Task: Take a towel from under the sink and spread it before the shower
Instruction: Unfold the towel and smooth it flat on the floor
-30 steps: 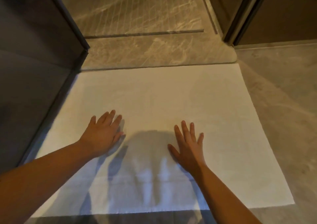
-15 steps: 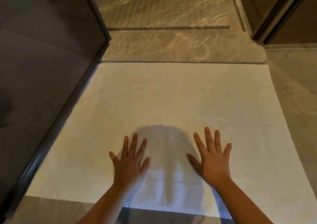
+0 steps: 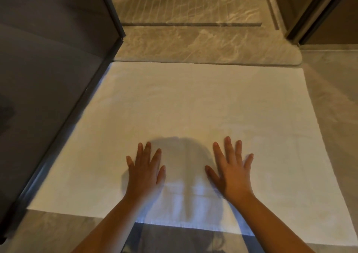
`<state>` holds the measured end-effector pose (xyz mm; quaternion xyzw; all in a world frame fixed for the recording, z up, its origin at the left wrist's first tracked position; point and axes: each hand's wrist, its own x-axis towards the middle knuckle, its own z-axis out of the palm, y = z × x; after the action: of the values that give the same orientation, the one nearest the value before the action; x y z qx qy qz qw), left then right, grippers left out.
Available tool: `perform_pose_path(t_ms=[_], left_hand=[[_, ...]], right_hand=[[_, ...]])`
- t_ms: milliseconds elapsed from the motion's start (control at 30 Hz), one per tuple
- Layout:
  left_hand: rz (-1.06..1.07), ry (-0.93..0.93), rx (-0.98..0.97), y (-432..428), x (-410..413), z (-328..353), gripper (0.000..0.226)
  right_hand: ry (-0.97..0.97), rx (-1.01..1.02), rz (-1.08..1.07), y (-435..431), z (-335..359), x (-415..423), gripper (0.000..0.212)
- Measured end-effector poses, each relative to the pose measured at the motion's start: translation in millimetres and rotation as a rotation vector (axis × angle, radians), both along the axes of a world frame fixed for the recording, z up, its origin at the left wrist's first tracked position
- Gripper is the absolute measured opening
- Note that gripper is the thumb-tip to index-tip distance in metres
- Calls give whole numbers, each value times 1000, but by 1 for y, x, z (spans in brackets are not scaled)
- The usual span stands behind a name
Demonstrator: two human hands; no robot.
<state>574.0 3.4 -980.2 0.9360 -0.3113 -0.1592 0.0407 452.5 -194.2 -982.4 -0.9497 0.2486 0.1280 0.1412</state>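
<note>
A white towel (image 3: 189, 105) lies spread flat on the floor, its far edge against the raised marble step of the shower (image 3: 203, 45). My left hand (image 3: 144, 172) rests flat on the towel's near half, fingers straight and spread. My right hand (image 3: 231, 172) lies flat beside it, about a hand's width to the right, fingers also spread. Both palms face down on the cloth. A dark shadow falls on the towel between and in front of the hands.
A dark glass panel (image 3: 48, 78) with a metal frame runs along the towel's left edge. The shower floor (image 3: 189, 3) with a slot drain lies beyond the step. A dark door frame (image 3: 313, 14) stands at the upper right. Grey floor tiles (image 3: 333, 101) border the towel's right side.
Both hands have slid back along the towel toward its near edge and closer together, staying flat. The view has swung left and the towel's near edge now shows beneath my forearms.
</note>
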Motion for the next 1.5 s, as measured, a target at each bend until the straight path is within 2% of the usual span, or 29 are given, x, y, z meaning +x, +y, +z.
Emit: perform_pose_path(t_ms=[100,167,233,300,400,567,700,767,867,933,1000,1067,1200,1333,1500], left_hand=[[-47,-87,-104,-15,3,4,43],[-98,-68,-60,-26,7,-1,48],[-124,-69,33,-31,12,-12,56],[-89,-57,92,-29,14,-19,58],[-95,-60,93,-19,15,-24,58],[-57,-19,42,-13,10,-16,56],[-65,-6,-28,-23,-21,-7,52],[-141,-20,-90,-30,-41,0,51],[-241,-30,-60,-44,-64,7,53],[-235,-28,-41,-54,-71,10,52],[-214,-18,-61,-65,-72,9,52],[-198,-3,-56,-71,-70,7,51],[-189,37,-46,-66,-68,-4,58],[-212,20,-61,-63,-68,-7,58],[-230,-22,-30,-63,-68,-8,58]], right_hand=[[-64,-45,180,26,3,20,69],[-87,-68,319,41,2,34,68],[-105,-7,414,44,-7,41,65],[-103,48,356,32,-15,36,61],[-91,22,134,-3,-19,6,58],[-45,-45,-246,-59,-15,-75,57],[-27,-59,-415,-58,-5,-98,57],[-19,-40,-353,-37,-3,-87,57],[-37,-29,-88,8,-2,-61,61],[-44,-59,-7,27,-1,-53,63],[-49,-74,18,26,0,-59,56],[-53,-103,-5,11,-3,-77,57],[-24,-49,-204,-20,-17,-114,66],[-74,-17,-321,-25,-12,-110,65],[-210,41,-194,-26,-1,-53,53]])
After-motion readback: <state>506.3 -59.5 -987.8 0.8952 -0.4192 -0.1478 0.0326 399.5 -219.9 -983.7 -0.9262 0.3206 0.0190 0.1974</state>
